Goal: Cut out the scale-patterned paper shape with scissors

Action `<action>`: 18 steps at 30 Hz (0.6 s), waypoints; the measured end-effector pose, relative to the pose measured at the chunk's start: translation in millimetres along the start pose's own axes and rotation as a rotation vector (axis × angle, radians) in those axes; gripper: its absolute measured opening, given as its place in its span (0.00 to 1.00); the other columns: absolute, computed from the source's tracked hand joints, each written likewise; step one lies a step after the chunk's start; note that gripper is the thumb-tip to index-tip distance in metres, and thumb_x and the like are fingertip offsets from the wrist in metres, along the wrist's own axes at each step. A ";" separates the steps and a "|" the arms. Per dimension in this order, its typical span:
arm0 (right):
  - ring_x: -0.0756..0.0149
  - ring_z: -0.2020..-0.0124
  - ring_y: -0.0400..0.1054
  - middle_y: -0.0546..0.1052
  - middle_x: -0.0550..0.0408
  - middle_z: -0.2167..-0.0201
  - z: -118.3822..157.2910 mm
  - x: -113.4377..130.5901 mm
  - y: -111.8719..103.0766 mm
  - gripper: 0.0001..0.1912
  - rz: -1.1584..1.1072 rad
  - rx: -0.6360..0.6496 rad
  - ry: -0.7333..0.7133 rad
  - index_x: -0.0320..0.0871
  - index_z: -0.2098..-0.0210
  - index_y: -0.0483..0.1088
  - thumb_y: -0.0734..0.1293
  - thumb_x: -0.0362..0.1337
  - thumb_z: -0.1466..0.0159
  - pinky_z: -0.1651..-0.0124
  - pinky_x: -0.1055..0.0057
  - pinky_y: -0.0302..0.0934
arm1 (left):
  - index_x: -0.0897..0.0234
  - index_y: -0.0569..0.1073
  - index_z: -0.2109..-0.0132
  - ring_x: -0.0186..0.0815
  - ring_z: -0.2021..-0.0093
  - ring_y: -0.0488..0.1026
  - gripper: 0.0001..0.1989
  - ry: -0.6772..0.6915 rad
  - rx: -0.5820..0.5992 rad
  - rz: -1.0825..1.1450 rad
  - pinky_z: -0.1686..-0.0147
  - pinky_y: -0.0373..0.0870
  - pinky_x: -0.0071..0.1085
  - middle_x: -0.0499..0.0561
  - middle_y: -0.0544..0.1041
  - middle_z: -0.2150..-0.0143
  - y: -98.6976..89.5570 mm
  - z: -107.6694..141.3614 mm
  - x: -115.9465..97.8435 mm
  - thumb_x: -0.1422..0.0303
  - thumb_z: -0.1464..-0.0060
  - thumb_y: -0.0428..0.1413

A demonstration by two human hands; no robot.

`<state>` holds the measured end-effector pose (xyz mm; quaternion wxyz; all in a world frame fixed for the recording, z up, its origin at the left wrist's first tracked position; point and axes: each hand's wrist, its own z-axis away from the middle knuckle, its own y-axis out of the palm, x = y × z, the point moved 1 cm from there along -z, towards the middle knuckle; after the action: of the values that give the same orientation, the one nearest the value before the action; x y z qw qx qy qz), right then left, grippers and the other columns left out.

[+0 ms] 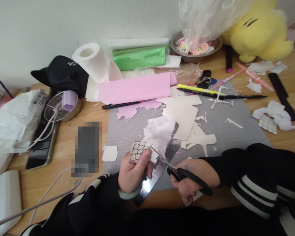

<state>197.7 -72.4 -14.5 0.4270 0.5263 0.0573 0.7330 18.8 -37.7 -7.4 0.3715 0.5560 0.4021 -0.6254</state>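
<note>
Two hands, left (134, 173) at 6 o'clock and right (203, 172) at 5; one patterned piece (137, 150) and one ruler (159, 175) at 6; one scissors (177, 173) at 5; two metal bowls, at 9 (76, 111) and 1 (191, 59); one plush toy (258, 36) at 2; one comb (282, 95) at 3

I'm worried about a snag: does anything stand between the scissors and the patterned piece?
Nothing visible does. The scissors in the right hand have their tips at the right side of the patterned piece. The thumb of the left hand presses that piece close beside the tips, but not between.
</note>
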 end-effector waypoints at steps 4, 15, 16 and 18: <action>0.78 0.82 0.63 0.66 0.61 0.86 -0.9 -4.5 0.0 0.27 -0.031 -0.040 0.064 0.36 0.81 0.60 0.70 0.56 0.56 0.79 0.82 0.59 | 0.66 0.65 0.89 0.25 0.89 0.59 0.29 -0.006 -0.013 0.045 0.86 0.54 0.24 0.47 0.62 0.93 0.0 1.8 1.9 0.60 0.41 0.49; 0.75 0.82 0.64 0.62 0.63 0.89 -6.6 -7.6 -0.4 0.32 -0.109 0.023 -0.033 0.38 0.81 0.57 0.66 0.64 0.56 0.75 0.76 0.63 | 0.64 0.66 0.86 0.29 0.86 0.61 0.26 -0.046 0.023 0.139 0.84 0.56 0.27 0.47 0.64 0.90 -0.9 4.2 4.5 0.59 0.43 0.49; 0.74 0.82 0.64 0.61 0.63 0.90 -7.1 -6.3 -0.7 0.34 -0.122 0.034 -0.043 0.39 0.81 0.56 0.65 0.66 0.57 0.75 0.75 0.63 | 0.64 0.66 0.86 0.29 0.86 0.61 0.26 -0.052 0.019 0.130 0.83 0.57 0.28 0.47 0.63 0.90 -0.5 3.5 3.5 0.60 0.42 0.48; 0.74 0.82 0.64 0.60 0.64 0.90 -7.6 -3.8 -1.0 0.36 -0.156 0.044 -0.041 0.39 0.80 0.55 0.63 0.69 0.61 0.76 0.75 0.62 | 0.64 0.65 0.87 0.30 0.86 0.61 0.27 -0.055 -0.001 0.119 0.82 0.57 0.29 0.47 0.63 0.91 0.6 2.2 1.2 0.60 0.42 0.47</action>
<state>192.4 -71.6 -21.1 0.4723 0.5444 0.1053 0.6852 18.4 -40.0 -8.5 0.4192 0.5613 0.3584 -0.6171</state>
